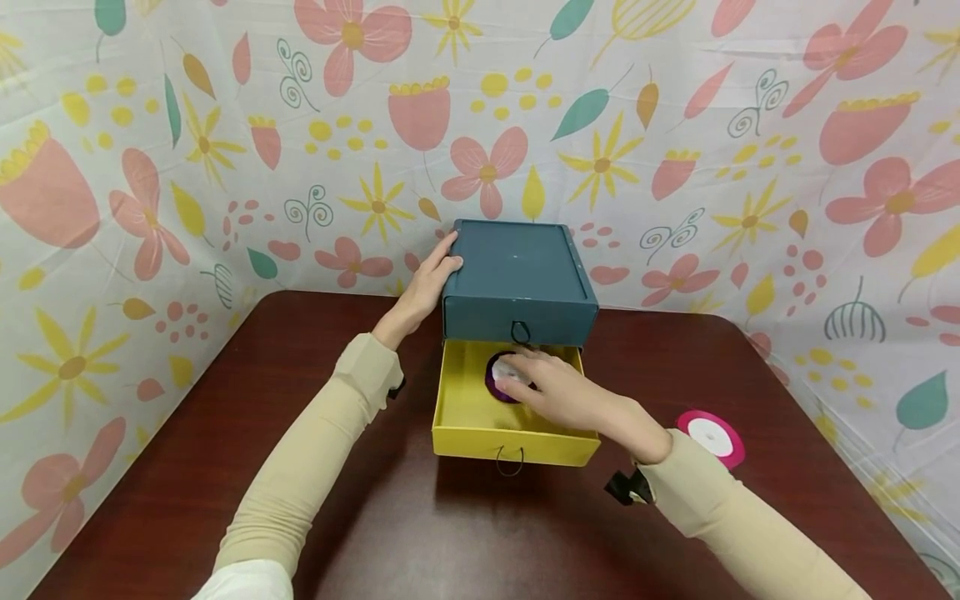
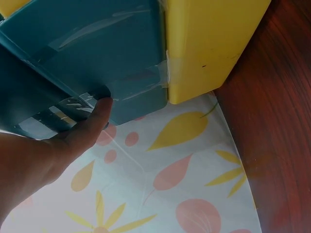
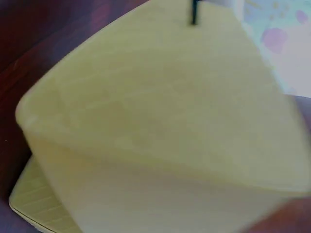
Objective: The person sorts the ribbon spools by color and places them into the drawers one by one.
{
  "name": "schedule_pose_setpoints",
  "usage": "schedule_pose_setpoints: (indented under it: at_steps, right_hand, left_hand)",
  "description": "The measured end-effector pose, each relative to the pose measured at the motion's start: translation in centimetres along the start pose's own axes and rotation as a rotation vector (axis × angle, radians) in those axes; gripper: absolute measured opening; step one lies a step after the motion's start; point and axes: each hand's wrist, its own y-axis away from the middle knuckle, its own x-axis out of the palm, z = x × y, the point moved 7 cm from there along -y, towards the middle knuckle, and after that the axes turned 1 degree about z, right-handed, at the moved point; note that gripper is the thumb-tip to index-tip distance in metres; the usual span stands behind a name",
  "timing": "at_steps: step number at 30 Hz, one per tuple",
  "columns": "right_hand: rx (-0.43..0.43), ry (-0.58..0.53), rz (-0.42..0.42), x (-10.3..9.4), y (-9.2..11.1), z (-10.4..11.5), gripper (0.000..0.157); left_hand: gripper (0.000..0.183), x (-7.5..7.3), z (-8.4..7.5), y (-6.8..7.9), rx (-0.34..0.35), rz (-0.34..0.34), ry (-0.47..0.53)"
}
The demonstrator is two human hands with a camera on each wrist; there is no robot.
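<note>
Floral cloth (image 1: 495,100) backs a dark counter (image 1: 187,467). Head view: the left grip (image 1: 422,287) lies with fingers extended along a blue box (image 1: 517,262); the right grip (image 1: 558,387) covers part of a purple spool (image 1: 499,375) inside the yellow drawer (image 1: 472,412), though whether it pinches cannot be told. Left wrist: one finger (image 2: 92,127) touches the box's taped side. Right wrist: a blurred pale-yellow surface (image 3: 146,87) dominates.

From my distant seat I see a dark, reddish-brown table (image 1: 202,450), a little shiny. On its right side lies a round pink spool (image 1: 711,437) with white centre. Behind, I see a white sheet (image 1: 510,92) printed with flowers and leaves.
</note>
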Motion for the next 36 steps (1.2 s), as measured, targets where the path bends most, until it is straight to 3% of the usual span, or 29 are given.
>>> schedule_pose_setpoints:
  at_steps: [4,8,11,13,15,19,22,24,30,33,36]
  right_hand:
    - [-0.087,-0.059,-0.045,-0.7,2.3,1.5,0.047]
    - [-0.231,-0.136,-0.181,-1.1,4.7,3.9,0.031]
    - [-0.366,-0.266,-0.268,-0.9,6.4,5.5,0.018]
    - [-0.431,-0.391,-0.224,0.1,7.1,6.3,0.014]
    - [-0.452,-0.551,-0.095,1.6,7.5,6.8,0.014]
    - [-0.372,-0.798,0.231,5.9,7.9,6.8,0.017]
    - [-0.285,-0.892,0.342,8.6,7.8,5.9,0.025]
    - [-0.209,-0.954,0.356,9.9,7.6,5.1,0.032]
    - [0.192,-1.233,0.345,12.2,7.2,2.7,0.058]
    - [0.28,-1.312,0.304,12.2,7.0,2.2,0.061]
    - [0.312,-1.361,0.246,12.0,6.9,2.0,0.055]
  left_hand:
    - [0.061,0.0,0.0,0.0,-0.003,-0.004,-0.004]
    - [0.061,0.0,0.0,0.1,-0.006,-0.006,-0.006]
    - [0.061,0.0,0.0,0.1,-0.007,-0.008,-0.006]
    - [0.061,0.0,0.0,0.1,-0.006,-0.007,-0.008]
    - [0.061,0.0,0.0,0.1,-0.005,-0.005,-0.007]
    - [0.062,0.0,0.1,0.1,-0.004,-0.008,0.0]
    - [0.062,0.0,0.1,0.2,-0.003,-0.008,0.003]
    - [0.062,0.0,0.1,0.2,-0.003,-0.007,0.003]
    - [0.062,0.0,0.1,0.1,-0.005,-0.008,-0.002]
    - [0.062,0.0,0.0,0.1,-0.006,-0.012,-0.005]
    - [0.062,0.0,0.0,0.0,-0.006,-0.014,-0.006]
